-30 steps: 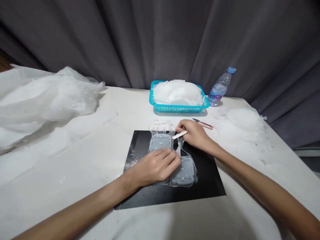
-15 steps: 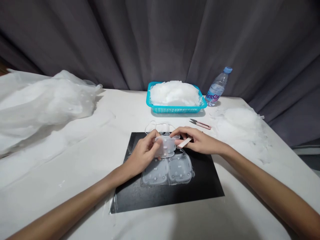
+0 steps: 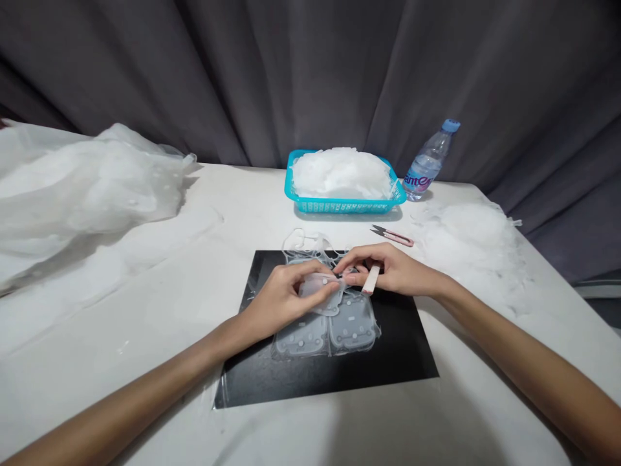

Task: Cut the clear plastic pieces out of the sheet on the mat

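Note:
My left hand point(image 3: 279, 299) pinches a small translucent, silicone-like pad point(image 3: 321, 299) with rounded corners and small raised dots. My right hand point(image 3: 395, 270) has its fingertips at the pad's right edge. A flat whitish stick point(image 3: 371, 281) with a reddish end is tucked in that hand, sticking out below the fingers. Underneath lie more translucent pads point(image 3: 353, 323), joined side by side on a black mat point(image 3: 398, 362). Thin clear trimmings point(image 3: 298, 239) curl at the mat's far edge. The fingertips partly hide the meeting point of both hands.
Behind the mat stands a blue basket point(image 3: 349, 206) heaped with white translucent pieces point(image 3: 342, 173). Near it are a water bottle point(image 3: 427, 169) and pink-handled thread snips point(image 3: 394, 235). A pile of clear scraps point(image 3: 475, 249) lies right; a large plastic bag point(image 3: 116, 175) lies left.
The pad has tipped flatter and its edge now lies between both hands. The stick in my right hand has swung to point downward. The view has shifted slightly.

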The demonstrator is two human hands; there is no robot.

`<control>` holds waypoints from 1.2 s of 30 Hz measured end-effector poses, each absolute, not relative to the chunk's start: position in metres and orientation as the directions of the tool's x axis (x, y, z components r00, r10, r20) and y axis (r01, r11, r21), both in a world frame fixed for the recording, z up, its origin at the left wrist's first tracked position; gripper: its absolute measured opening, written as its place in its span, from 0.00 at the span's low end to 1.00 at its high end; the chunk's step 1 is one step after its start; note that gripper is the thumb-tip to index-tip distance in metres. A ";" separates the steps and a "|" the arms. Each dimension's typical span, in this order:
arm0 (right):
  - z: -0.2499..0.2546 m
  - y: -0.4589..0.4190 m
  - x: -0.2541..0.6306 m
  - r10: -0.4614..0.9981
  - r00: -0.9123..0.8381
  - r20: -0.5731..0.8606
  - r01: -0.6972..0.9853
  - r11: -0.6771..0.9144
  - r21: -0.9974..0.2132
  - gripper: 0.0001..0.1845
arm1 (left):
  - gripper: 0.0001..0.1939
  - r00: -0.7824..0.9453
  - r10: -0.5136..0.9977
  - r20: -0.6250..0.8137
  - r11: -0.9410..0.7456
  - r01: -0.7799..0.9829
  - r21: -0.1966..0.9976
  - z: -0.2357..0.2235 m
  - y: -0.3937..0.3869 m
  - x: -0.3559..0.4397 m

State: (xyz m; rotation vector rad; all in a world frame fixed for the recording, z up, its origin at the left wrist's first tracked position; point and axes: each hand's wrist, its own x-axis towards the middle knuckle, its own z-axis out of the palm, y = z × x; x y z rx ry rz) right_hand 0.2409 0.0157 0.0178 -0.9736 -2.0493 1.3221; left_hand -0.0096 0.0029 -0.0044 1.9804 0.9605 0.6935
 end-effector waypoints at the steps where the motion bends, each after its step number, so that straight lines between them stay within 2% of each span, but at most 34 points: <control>1: 0.018 0.016 0.241 0.788 -0.615 0.021 0.297 0.256 -0.920 0.13 | 0.12 0.564 0.810 0.159 -0.434 0.395 0.809 -0.005 0.002 -0.010; 4: 0.019 0.015 0.240 0.789 -0.614 0.005 0.313 0.250 -0.916 0.12 | 0.08 0.604 0.758 0.245 -0.562 0.416 0.715 -0.008 -0.001 -0.012; 6: 0.017 0.013 0.238 0.786 -0.617 0.029 0.339 0.299 -0.892 0.10 | 0.06 0.660 0.660 0.358 -0.708 0.389 0.589 -0.012 -0.004 -0.013; 9: 0.006 0.013 0.232 0.785 -0.605 0.133 0.469 0.486 -0.738 0.08 | 0.07 0.773 0.396 0.496 -0.911 0.262 0.319 -0.017 -0.011 -0.013; 10: 0.002 0.013 0.231 0.791 -0.587 0.172 0.528 0.535 -0.660 0.09 | 0.08 0.791 0.332 0.513 -0.937 0.214 0.277 -0.018 -0.014 -0.012; 11: -0.002 0.015 0.231 0.798 -0.568 0.202 0.579 0.561 -0.591 0.11 | 0.08 0.791 0.310 0.528 -0.942 0.180 0.283 -0.019 -0.015 -0.012; 13: -0.006 0.019 0.236 0.809 -0.546 0.216 0.635 0.568 -0.524 0.11 | 0.05 0.753 0.402 0.521 -0.889 0.185 0.419 -0.018 -0.016 -0.012; 16: 0.001 0.024 0.249 0.812 -0.553 0.187 0.625 0.552 -0.552 0.11 | 0.05 0.642 0.659 0.393 -0.681 0.286 0.674 -0.012 -0.013 -0.010; 18: 0.012 0.024 0.256 0.829 -0.502 0.247 0.596 0.538 -0.596 0.12 | 0.05 0.594 0.735 0.327 -0.583 0.307 0.753 -0.008 -0.009 -0.009; 21: 0.027 0.016 0.255 0.814 -0.454 0.362 0.462 0.563 -0.685 0.09 | 0.04 0.564 0.758 0.327 -0.550 0.284 0.785 -0.004 -0.006 -0.008; 24: 0.035 0.007 0.247 0.751 -0.589 0.300 0.346 0.569 -0.746 0.11 | 0.03 0.512 0.792 0.333 -0.512 0.260 0.818 -0.005 -0.006 -0.007; 27: 0.035 0.002 0.243 0.722 -0.651 0.235 0.338 0.553 -0.762 0.10 | 0.04 0.458 0.829 0.322 -0.463 0.238 0.854 -0.008 -0.006 -0.008; 30: 0.034 0.003 0.244 0.722 -0.636 0.273 0.340 0.580 -0.740 0.05 | 0.05 0.436 0.836 0.334 -0.460 0.223 0.860 -0.010 -0.006 -0.008; 36: 0.034 0.003 0.244 0.717 -0.634 0.290 0.344 0.597 -0.724 0.03 | 0.08 0.392 0.766 0.510 -0.621 0.242 0.746 -0.011 -0.012 -0.009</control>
